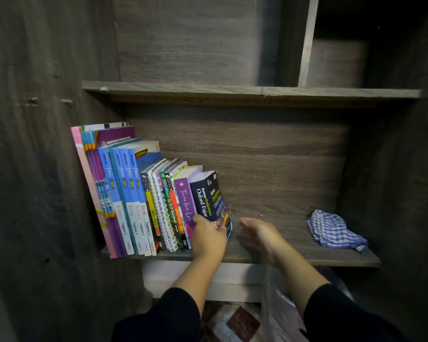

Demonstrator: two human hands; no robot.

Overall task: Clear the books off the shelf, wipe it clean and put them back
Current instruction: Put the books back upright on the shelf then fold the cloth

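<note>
Dark sleeves [158, 317] fill the bottom of the head view, both forearms reaching up to the shelf [294, 253]. Left hand [208, 239] grips the foot of the navy dictionary [209, 197], thumb on the spine side and fingers curled round the front cover; that book ends the row of books [134, 193], which leans left of the hand against the cabinet wall. Right hand [257, 234], blurred, hovers just right of the dictionary with fingers loosely spread, holding nothing. Further right of that hand, well apart, a checked cloth [336, 229] lies crumpled on the bare board. Whether the books are coming off or going back cannot be told here; either way the dictionary probably wants support from both hands, since the row tilts.
</note>
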